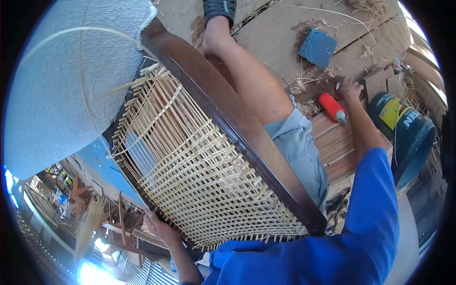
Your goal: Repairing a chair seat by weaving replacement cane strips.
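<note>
A dark brown wooden chair frame (pixel 223 111) lies slanted across my lap, with a pale cane weave (pixel 204 171) stretched inside it. The weave is close near my body; toward the far end, strands mostly run one way with wide gaps. Loose cane strands (pixel 83 71) arc out past the far left edge. My left hand (pixel 160 229) grips the frame's near left rim, its fingertips partly hidden. Out to the right, my right hand (pixel 351 89) is down at a slatted wooden surface (pixel 339 149), fingers curled by a small whitish thing. A red squeeze bottle (pixel 331 107) lies beside that arm.
A dark green bucket (pixel 403 133) with a yellow label stands at the far right. On the floor lie a blue block (pixel 318 47) and scattered fibre scraps (pixel 368 7). White textured cloth (pixel 61 95) fills the upper left. Wooden furniture parts (pixel 118 223) stand at the lower left.
</note>
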Available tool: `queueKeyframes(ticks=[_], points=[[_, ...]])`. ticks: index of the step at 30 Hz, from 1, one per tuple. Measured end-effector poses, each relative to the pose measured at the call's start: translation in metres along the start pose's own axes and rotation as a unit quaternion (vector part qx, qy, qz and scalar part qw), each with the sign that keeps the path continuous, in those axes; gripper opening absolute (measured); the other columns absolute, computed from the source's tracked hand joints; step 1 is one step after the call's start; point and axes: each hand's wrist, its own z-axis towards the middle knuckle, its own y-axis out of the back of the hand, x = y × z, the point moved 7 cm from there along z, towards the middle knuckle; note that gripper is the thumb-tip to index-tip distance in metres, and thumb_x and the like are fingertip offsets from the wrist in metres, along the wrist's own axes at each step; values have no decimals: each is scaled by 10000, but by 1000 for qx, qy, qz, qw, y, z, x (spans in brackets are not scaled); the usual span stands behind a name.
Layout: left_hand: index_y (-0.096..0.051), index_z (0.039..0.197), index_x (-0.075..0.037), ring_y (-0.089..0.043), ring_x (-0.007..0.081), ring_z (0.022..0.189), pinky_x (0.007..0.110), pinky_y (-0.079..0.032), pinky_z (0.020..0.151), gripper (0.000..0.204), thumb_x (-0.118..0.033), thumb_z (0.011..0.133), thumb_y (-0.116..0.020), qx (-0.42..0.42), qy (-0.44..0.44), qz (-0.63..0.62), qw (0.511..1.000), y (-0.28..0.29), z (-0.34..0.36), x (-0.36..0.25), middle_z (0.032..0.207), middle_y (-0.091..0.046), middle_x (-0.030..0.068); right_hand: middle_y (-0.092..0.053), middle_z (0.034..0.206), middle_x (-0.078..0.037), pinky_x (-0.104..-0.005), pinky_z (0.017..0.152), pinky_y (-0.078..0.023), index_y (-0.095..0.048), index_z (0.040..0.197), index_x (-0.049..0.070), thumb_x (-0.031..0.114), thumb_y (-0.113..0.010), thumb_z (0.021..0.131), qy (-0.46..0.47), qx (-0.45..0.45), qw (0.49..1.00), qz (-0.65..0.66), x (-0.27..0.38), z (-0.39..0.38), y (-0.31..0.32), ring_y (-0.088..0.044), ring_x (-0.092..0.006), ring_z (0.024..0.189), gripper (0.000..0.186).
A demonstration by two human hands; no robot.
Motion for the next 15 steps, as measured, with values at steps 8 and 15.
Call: queueKeyframes(ticks=[8,15], points=[[-451,888,-60,-486,116,735,250,-412,674,203,-261,876,-433,49,46,-150,986,1,4,8,809,-503,39,-554,1093,-133,-483,902,-251,-520,1096,115,256,-414,779,-10,-13,998,55,-5,-14,28,-518,-290,1029,364],[-510,851,2,-443,102,760,232,-376,734,182,-173,841,-464,121,-73,-95,985,-3,10,16,854,-518,42,-556,1057,-183,-453,883,-330,-453,1128,96,408,-576,674,42,-45,982,178,-44,-107,121,-512,-320,1024,564]])
